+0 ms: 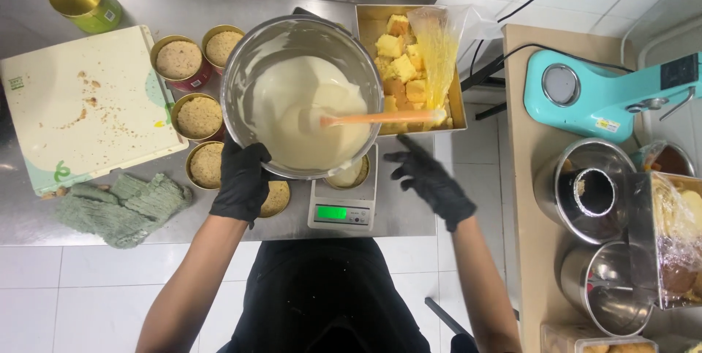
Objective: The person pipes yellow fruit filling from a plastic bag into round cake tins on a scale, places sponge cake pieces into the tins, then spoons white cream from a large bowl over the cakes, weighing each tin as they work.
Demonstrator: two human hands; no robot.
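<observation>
My left hand, in a black glove, grips the near rim of a steel mixing bowl and holds it tilted above a small kitchen scale. The bowl holds pale cream batter, and an orange spatula rests in it with its handle over the right rim. Under the bowl's edge a gold tin stands on the scale. My right hand, also gloved in black, hovers with fingers apart beside the scale, touching nothing.
Several gold tins with a crumb base stand left of the bowl. Also here: a cream box, a green cloth, a green can, a tray of yellow cake cubes, and, at right, a turquoise mixer and steel pots.
</observation>
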